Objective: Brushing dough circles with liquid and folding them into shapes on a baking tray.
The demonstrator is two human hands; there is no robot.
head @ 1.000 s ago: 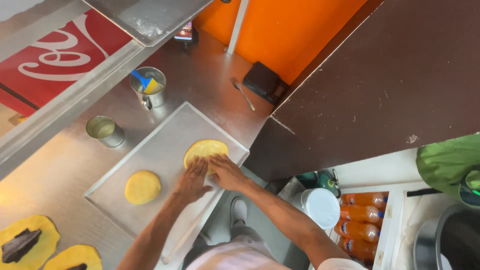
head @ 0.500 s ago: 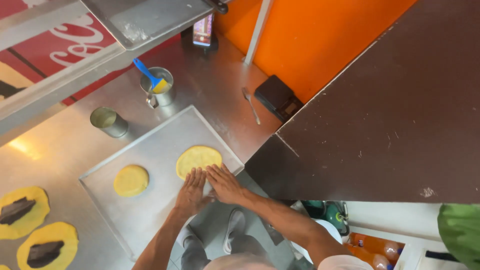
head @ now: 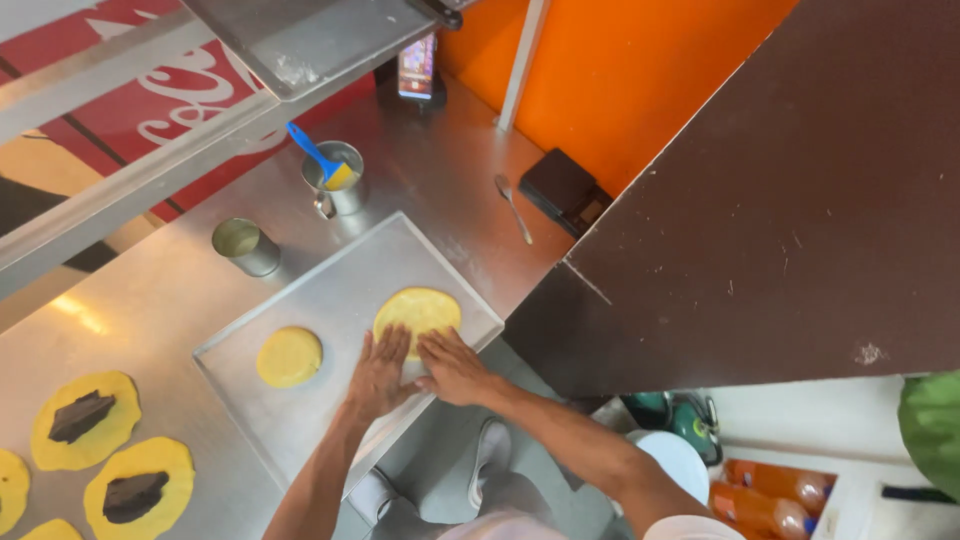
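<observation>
A flat metal tray (head: pixel 330 290) lies on the steel counter. On it sit two yellow dough discs: a larger flattened one (head: pixel 420 306) near the right edge and a smaller, thicker one (head: pixel 289 356) to its left. My left hand (head: pixel 379 374) and my right hand (head: pixel 452 366) rest side by side, palms down, fingers spread, on the near edge of the larger disc. Neither hand grips anything.
Two metal cups stand behind the tray, one (head: pixel 246 245) plain, one (head: pixel 339 177) with a blue-handled brush. Flat yellow discs topped with dark filling (head: pixel 85 422) lie at the left. A spoon (head: pixel 512 205), a black box (head: pixel 562 187) and a phone (head: pixel 416 66) are near the orange wall.
Both hands have stayed pressed on the larger dough disc. The view has shifted, so the tray and hands sit slightly differently in frame.
</observation>
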